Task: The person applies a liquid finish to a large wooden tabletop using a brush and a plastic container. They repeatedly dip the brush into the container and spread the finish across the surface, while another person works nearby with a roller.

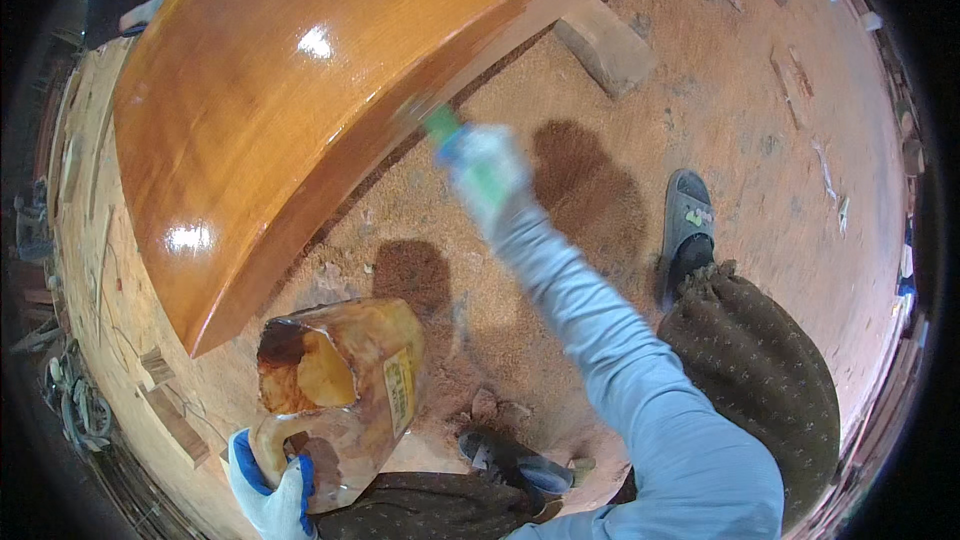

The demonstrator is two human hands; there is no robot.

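Note:
A glossy orange-brown varnished wooden slab (240,130) takes up the upper left. My right hand (487,175), in a white glove and blurred by motion, is closed around a brush (440,123) with green on it. The brush's blurred tip meets the slab's curved side edge. At lower left my left hand (272,495), in a white and blue glove, grips the handle of a cut-open plastic jug (385,380). The jug is tilted, stained brown, with a yellow label on its side. Dark brown liquid or residue shows inside its opening.
Reddish sawdust covers the ground (740,110). A wooden block (605,45) lies beside the slab's far edge. My sandalled foot (685,230) stands at right, the other shoe (510,465) below. Wood offcuts (172,425) and a cable coil (85,405) lie at left. Another person's hand (142,15) is at upper left.

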